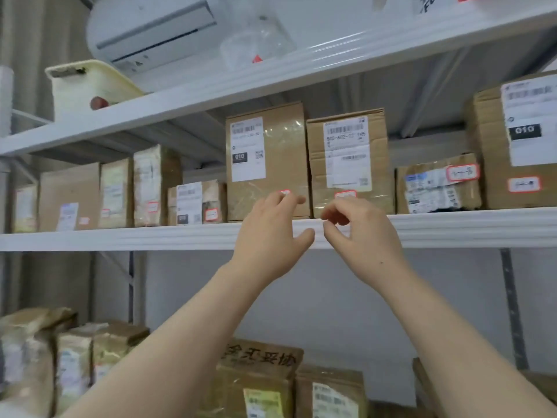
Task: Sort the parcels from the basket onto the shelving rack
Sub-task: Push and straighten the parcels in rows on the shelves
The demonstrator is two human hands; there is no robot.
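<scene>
Two tall cardboard parcels stand side by side on the middle shelf [452, 227] of the white rack. The left parcel [277, 164] bears a label marked 010; the right parcel [349, 158] has a long white label. My left hand [271, 233] is raised in front of the left parcel's lower edge, its fingertips at the small red-bordered sticker there. My right hand [361, 233] hovers before the shelf rim under the right parcel, fingers loosely curled, holding nothing. The basket is out of view.
More parcels line the same shelf: several at the left [150, 188], a low one [437, 185] and a big box [518, 143] at the right. The top shelf carries a cream bin [87, 86]. The lower shelf holds more parcels [259, 384].
</scene>
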